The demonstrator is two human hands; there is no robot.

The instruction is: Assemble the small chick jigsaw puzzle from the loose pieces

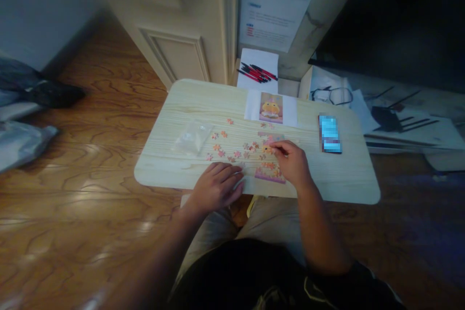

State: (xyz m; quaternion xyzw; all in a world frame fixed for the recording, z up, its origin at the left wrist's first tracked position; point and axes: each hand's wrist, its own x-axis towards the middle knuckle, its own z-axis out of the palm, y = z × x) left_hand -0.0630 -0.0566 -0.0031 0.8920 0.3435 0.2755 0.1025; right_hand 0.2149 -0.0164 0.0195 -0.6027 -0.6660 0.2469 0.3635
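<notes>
A partly joined jigsaw puzzle (271,176) lies near the front edge of the small table, its purple border at the bottom and gaps in its middle. Over its upper part is my right hand (291,159), thumb and forefinger pinched on an orange puzzle piece (267,148). Loose puzzle pieces (217,147) are scattered to the left of the puzzle. My left hand (220,185) rests at the table's front edge, fingers loosely bent and holding nothing that I can see. Behind the puzzle, a printed reference picture (271,107) of a yellow figure lies on white paper.
A clear plastic bag (193,138) lies left of the pieces on the pale table (160,164). At the right is a phone (330,133) with its screen lit. Beyond the far edge, several red and black pens (257,72) lie on paper, and glasses (340,96) sit on a shelf.
</notes>
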